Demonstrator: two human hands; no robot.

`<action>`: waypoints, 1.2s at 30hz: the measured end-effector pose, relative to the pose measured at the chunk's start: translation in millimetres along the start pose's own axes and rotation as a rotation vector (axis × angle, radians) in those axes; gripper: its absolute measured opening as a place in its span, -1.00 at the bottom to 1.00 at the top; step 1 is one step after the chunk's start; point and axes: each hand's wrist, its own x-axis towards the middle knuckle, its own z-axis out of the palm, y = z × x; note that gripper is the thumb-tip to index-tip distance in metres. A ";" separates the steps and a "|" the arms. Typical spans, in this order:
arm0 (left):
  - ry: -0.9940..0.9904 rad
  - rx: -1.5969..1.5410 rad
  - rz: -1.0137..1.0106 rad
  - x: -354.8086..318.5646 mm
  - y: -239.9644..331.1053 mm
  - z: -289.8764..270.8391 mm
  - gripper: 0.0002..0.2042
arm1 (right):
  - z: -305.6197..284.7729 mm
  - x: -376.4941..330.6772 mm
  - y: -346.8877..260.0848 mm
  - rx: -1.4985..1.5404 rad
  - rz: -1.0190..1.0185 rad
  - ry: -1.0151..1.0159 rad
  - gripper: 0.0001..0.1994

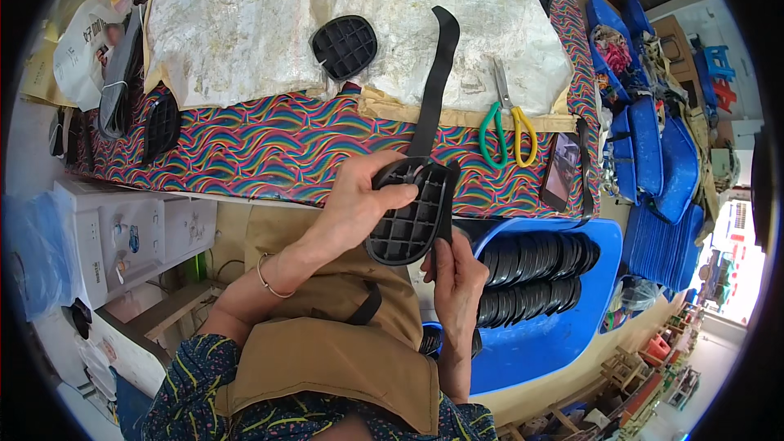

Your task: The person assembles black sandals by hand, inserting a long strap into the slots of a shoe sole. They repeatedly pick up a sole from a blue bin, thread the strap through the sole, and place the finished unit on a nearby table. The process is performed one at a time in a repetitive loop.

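In front of my lap, my left hand (358, 200) grips a black oval pad (398, 233) with a raised grid, thumb pressed over its upper part. A long black strap (434, 73) runs up from the pad's top across the table. Along the pad's right side lies a black band (446, 204), its lower end pinched in my right hand (457, 273). Whether band and long strap are one piece, I cannot tell. Beyond my hands, another black gridded pad (345, 47) rests on white sacking. To the right lie scissors (512, 118) with one green and one yellow handle.
A patterned cloth (245, 147) covers the table under the white sacking (237, 41). At the table's right edge lies a phone (560, 171). A blue tub (523, 359) of stacked black pads stands by my right arm. Left is a white box (135, 237).
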 end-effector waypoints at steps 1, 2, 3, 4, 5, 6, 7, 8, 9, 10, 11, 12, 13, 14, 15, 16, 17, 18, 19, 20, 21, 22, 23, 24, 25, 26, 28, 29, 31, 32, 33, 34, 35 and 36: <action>-0.014 -0.022 0.005 0.0 0.7 -0.9 -0.76 | 0.7 -2.5 -5.6 0.012 0.014 0.014 -0.81; -0.003 -0.051 -0.002 -0.6 0.7 -0.5 -0.76 | 1.9 -4.4 -8.9 0.025 0.027 0.029 -0.81; 0.008 -0.080 -0.009 -1.3 0.6 0.5 -0.76 | 3.8 -5.5 -8.3 0.019 0.015 0.040 -0.81; 0.018 -0.112 -0.017 -2.1 0.3 1.8 -0.76 | 5.3 -7.0 -6.6 0.011 0.005 0.052 -0.81; 0.027 -0.108 -0.018 -3.0 0.4 2.6 -0.76 | 6.7 -8.5 -6.0 0.004 -0.007 0.063 -0.81; 0.038 -0.105 -0.019 -3.8 0.9 3.0 -0.77 | 8.0 -9.8 -8.3 0.031 0.009 0.069 -0.81; 0.047 -0.101 -0.018 -4.3 1.7 3.3 -0.77 | 9.3 -10.4 -12.2 0.059 0.023 0.075 -0.81; 0.057 -0.065 -0.003 -4.9 2.1 3.3 -0.77 | 10.4 -11.1 -14.8 0.086 0.036 0.081 -0.80; 0.067 -0.029 0.011 -5.7 2.4 3.1 -0.77 | 11.4 -11.8 -15.2 0.091 0.026 0.080 -0.80; 0.078 0.008 0.028 -6.3 3.0 2.9 -0.77 | 12.5 -12.1 -14.9 0.097 0.014 0.080 -0.79; 0.095 0.015 0.058 -7.6 4.1 3.7 -0.77 | 13.5 -12.6 -15.1 0.104 0.002 0.079 -0.79; 0.113 0.022 0.089 -9.1 5.6 5.1 -0.77 | 14.0 -13.5 -16.1 0.125 0.017 0.064 -0.78; 0.130 0.030 0.118 -10.5 6.5 5.6 -0.78 | 14.5 -15.0 -17.3 0.147 0.032 0.050 -0.78; 0.140 0.023 0.112 -11.7 6.6 5.0 -0.77 | 15.1 -16.5 -18.6 0.168 0.048 0.035 -0.77; 0.151 0.017 0.106 -12.9 6.6 4.3 -0.77 | 16.4 -17.9 -20.0 0.189 0.059 0.034 -0.77; 0.162 0.011 0.100 -13.9 6.4 3.6 -0.77 | 18.0 -19.4 -21.5 0.209 0.070 0.032 -0.76; 0.168 0.022 0.109 -14.8 6.7 2.6 -0.77 | 19.5 -20.0 -23.2 0.230 0.081 0.030 -0.76; 0.175 0.033 0.119 -15.9 6.7 1.9 -0.77 | 20.5 -20.4 -24.1 0.241 0.082 0.029 -0.76; 0.182 0.046 0.128 -17.4 6.0 0.7 -0.77 | 22.0 -21.5 -24.3 0.254 0.083 0.029 -0.76; 0.186 0.032 0.133 -18.7 5.3 -1.0 -0.77 | 23.5 -22.2 -24.6 0.267 0.085 0.028 -0.76; 0.190 0.019 0.138 -19.8 4.3 -3.1 -0.77 | 24.9 -22.2 -25.2 0.272 0.083 0.024 -0.75; 0.195 0.006 0.143 -20.7 3.1 -5.1 -0.77 | 26.1 -21.7 -25.8 0.277 0.082 0.019 -0.75; 0.218 -0.021 0.171 -20.9 0.6 -6.9 -0.77 | 28.2 -21.1 -26.7 0.282 0.082 0.015 -0.75; 0.241 -0.048 0.198 -20.5 -2.5 -7.9 -0.76 | 31.8 -19.5 -27.7 0.287 0.062 0.043 -0.74; 0.264 -0.072 0.227 -20.4 -2.0 -8.7 -0.76 | 37.2 -16.1 -29.8 0.294 0.039 0.071 -0.73; 0.294 -0.102 0.249 -22.4 0.8 -7.0 -0.75 | 42.0 -12.5 -31.1 0.301 0.017 0.099 -0.73; 0.353 -0.160 0.295 -29.0 6.6 -3.4 -0.74 | 43.4 -2.8 -30.4 0.318 -0.006 0.088 -0.69; 0.293 -0.086 0.344 -29.6 0.3 -11.2 -0.71 | 44.9 2.4 -32.9 0.334 -0.034 0.102 -0.68; 0.209 -0.090 0.399 -31.9 4.7 -22.5 -0.69 | 45.9 13.1 -35.3 0.289 -0.150 0.123 -0.65; 0.168 -0.092 0.427 -32.8 7.7 -29.1 -0.68 | 45.4 19.3 -34.9 0.228 -0.237 0.131 -0.65; 0.041 -0.004 0.442 -34.6 17.5 -41.1 -0.66 | 44.5 25.4 -34.3 0.167 -0.324 0.140 -0.64; -0.029 -0.009 0.430 -34.4 20.2 -53.5 -0.66 | 43.0 29.4 -36.1 0.086 -0.406 0.133 -0.63; -0.101 -0.016 0.412 -33.2 22.0 -65.1 -0.66 | 40.9 33.2 -38.0 0.003 -0.485 0.134 -0.61; -0.172 -0.023 0.394 -31.8 23.8 -77.7 -0.66 | 38.5 37.4 -40.0 -0.076 -0.567 0.140 -0.58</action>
